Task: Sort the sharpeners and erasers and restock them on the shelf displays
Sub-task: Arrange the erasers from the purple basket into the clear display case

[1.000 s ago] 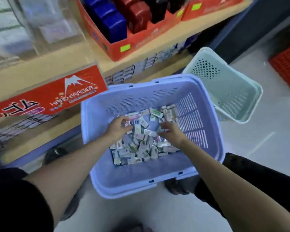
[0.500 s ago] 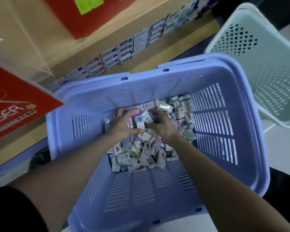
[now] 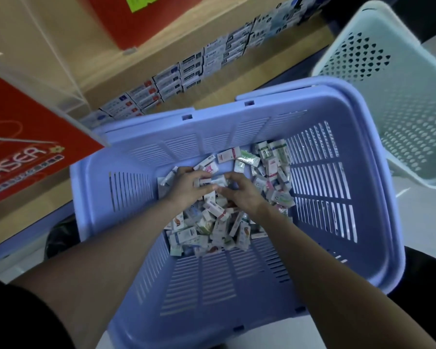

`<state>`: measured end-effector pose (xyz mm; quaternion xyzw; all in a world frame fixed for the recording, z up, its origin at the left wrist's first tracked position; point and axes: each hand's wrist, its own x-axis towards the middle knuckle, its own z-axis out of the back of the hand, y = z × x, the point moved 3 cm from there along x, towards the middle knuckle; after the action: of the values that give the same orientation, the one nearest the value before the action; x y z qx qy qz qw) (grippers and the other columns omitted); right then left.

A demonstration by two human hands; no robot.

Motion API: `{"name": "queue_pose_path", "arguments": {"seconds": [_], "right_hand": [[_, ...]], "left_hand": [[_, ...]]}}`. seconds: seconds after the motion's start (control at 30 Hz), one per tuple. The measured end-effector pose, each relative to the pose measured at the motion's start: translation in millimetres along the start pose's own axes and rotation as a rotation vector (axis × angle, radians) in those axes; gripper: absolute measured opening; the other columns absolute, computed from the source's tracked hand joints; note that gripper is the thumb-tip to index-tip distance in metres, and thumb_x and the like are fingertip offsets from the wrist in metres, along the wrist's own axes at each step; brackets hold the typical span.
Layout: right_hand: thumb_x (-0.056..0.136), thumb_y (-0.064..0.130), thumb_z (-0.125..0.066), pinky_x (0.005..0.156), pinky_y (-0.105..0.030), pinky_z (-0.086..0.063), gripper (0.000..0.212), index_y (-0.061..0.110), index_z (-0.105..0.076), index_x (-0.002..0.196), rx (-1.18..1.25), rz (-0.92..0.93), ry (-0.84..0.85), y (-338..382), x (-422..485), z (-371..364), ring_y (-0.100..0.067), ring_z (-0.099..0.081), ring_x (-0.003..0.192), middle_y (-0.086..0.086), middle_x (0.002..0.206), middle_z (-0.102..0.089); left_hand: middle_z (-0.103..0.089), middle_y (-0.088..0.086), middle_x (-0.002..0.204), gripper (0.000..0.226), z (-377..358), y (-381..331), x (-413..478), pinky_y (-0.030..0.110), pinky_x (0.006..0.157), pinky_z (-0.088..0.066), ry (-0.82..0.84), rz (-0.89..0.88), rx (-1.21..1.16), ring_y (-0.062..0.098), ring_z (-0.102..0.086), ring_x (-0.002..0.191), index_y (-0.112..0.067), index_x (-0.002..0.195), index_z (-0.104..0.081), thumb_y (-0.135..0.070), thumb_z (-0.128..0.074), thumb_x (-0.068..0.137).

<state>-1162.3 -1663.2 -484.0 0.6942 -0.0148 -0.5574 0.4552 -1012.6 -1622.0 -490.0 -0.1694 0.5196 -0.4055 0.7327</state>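
Closer together than half a second ago, thumbs almost touching | my left hand (image 3: 186,185) curls on a packet (image 3: 217,180) | my right hand (image 3: 242,191) pinches it too | both atop the eraser pile (image 3: 212,222) in the purple basket (image 3: 378,202) | green basket (image 3: 400,109) just beside

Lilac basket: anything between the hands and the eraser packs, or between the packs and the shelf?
Nothing blocks the hands: left hand and right hand are both in the packs, fingers curled on some. Toward the shelf boxes, only the basket's far wall intervenes; packs must go over it.
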Motion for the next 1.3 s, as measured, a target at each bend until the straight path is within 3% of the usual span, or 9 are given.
{"name": "queue_pose_path", "arguments": {"seconds": [0.2, 0.3, 0.4, 0.53, 0.67, 0.8, 0.93, 1.1, 1.3], "right_hand": [[0.094, 0.009, -0.056, 0.048, -0.015, -0.045, 0.011, 0.01, -0.049, 0.103, 0.068, 0.014, -0.112, 0.2, -9.2, -3.8, -0.001, -0.055, 0.051, 0.0, 0.082, -0.054], [0.094, 0.01, -0.055, 0.049, -0.011, -0.045, 0.012, 0.005, -0.049, 0.103, 0.084, 0.004, -0.193, -0.4, -15.6, 1.4, -0.008, -0.055, 0.065, 0.001, 0.083, -0.055], [0.092, 0.016, -0.06, 0.059, -0.026, -0.056, 0.03, 0.003, -0.051, 0.117, 0.169, -0.084, -0.242, -2.3, -24.7, 9.1, -0.023, -0.06, 0.084, -0.01, 0.11, -0.058], [0.091, 0.014, -0.061, 0.05, -0.02, -0.05, 0.024, 0.001, -0.057, 0.11, 0.27, -0.084, -0.218, 6.7, -43.6, 14.0, -0.019, -0.061, 0.076, -0.012, 0.102, -0.062], [0.089, 0.023, -0.064, 0.077, -0.034, -0.05, 0.032, 0.002, -0.058, 0.112, 0.29, -0.071, -0.233, 23.6, -69.6, 10.2, -0.023, -0.06, 0.088, -0.01, 0.101, -0.064], [0.092, 0.014, -0.059, 0.066, -0.028, -0.051, 0.01, 0.005, -0.056, 0.089, 0.448, 0.013, -0.19, 49.2, -102.9, 4.4, -0.02, -0.059, 0.069, -0.007, 0.078, -0.061], [0.093, 0.009, -0.054, 0.058, -0.032, -0.056, 0.008, 0.004, -0.05, 0.088, 0.593, 0.124, -0.166, 88.9, -140.0, 2.6, -0.033, -0.063, 0.079, -0.017, 0.086, -0.06], [0.093, 0.008, -0.054, 0.074, -0.044, -0.056, 0.014, 0.007, -0.049, 0.08, 0.538, 0.3, -0.116, 138.2, -198.9, -1.3, -0.032, -0.066, 0.076, -0.017, 0.084, -0.06], [0.096, 0.013, -0.05, 0.065, -0.032, -0.054, 0.01, 0.007, -0.057, 0.093, 0.475, 0.437, -0.031, 180.1, -267.4, -21.3, -0.024, -0.067, 0.072, -0.013, 0.091, -0.065]], "left_hand": [[-0.03, 0.014, 0.141, 0.057, -9.7, -4.0, -11.1, 0.038, 0.111, -0.029, 0.086, 0.027, 0.095, 0.03, -0.03, 0.135, -0.024, 0.133, -0.05, -0.029, -0.072, 0.081], [-0.047, 0.016, 0.134, 0.048, -11.2, -3.0, -11.3, 0.034, 0.101, -0.039, -0.047, 0.059, 0.032, 0.03, -0.046, 0.123, -0.011, 0.128, -0.056, -0.017, -0.071, 0.082], [-0.06, 0.013, 0.108, 0.025, -5.3, -3.4, -18.8, 0.025, 0.077, -0.041, -0.197, 0.126, -0.127, 0.024, -0.055, 0.098, -0.004, 0.102, -0.06, -0.012, -0.072, 0.081], [-0.057, 0.01, 0.095, 0.02, 6.6, -10.9, -34.3, 0.021, 0.062, -0.039, -0.279, 0.149, -0.306, 0.019, -0.052, 0.087, -0.006, 0.092, -0.053, -0.009, -0.071, 0.082], [-0.061, 0.017, 0.105, 0.023, 15.3, -22.8, -59.3, 0.033, 0.079, -0.044, -0.232, 0.171, -0.45, 0.028, -0.057, 0.098, -0.002, 0.1, -0.057, -0.016, -0.068, 0.085], [-0.062, 0.012, 0.092, 0.011, 26.5, -45.4, -90.3, 0.038, 0.081, -0.045, -0.189, 0.121, -0.601, 0.026, -0.056, 0.091, -0.016, 0.082, -0.055, -0.015, -0.064, 0.088], [-0.057, 0.019, 0.12, 0.021, 46.9, -73.3, -125.3, 0.051, 0.095, -0.044, -0.134, 0.084, -0.706, 0.03, -0.056, 0.101, -0.02, 0.094, -0.055, -0.032, -0.069, 0.084], [-0.061, 0.008, 0.089, 0.004, 77.0, -122.6, -180.0, 0.031, 0.066, -0.055, -0.116, -0.047, -0.874, 0.016, -0.062, 0.073, -0.015, 0.091, -0.049, -0.015, -0.052, 0.095], [-0.062, 0.01, 0.093, 0.015, 117.8, -159.6, -244.9, 0.027, 0.059, -0.058, -0.088, -0.24, -0.901, 0.018, -0.062, 0.076, -0.006, 0.11, -0.046, -0.01, -0.047, 0.096]]}}
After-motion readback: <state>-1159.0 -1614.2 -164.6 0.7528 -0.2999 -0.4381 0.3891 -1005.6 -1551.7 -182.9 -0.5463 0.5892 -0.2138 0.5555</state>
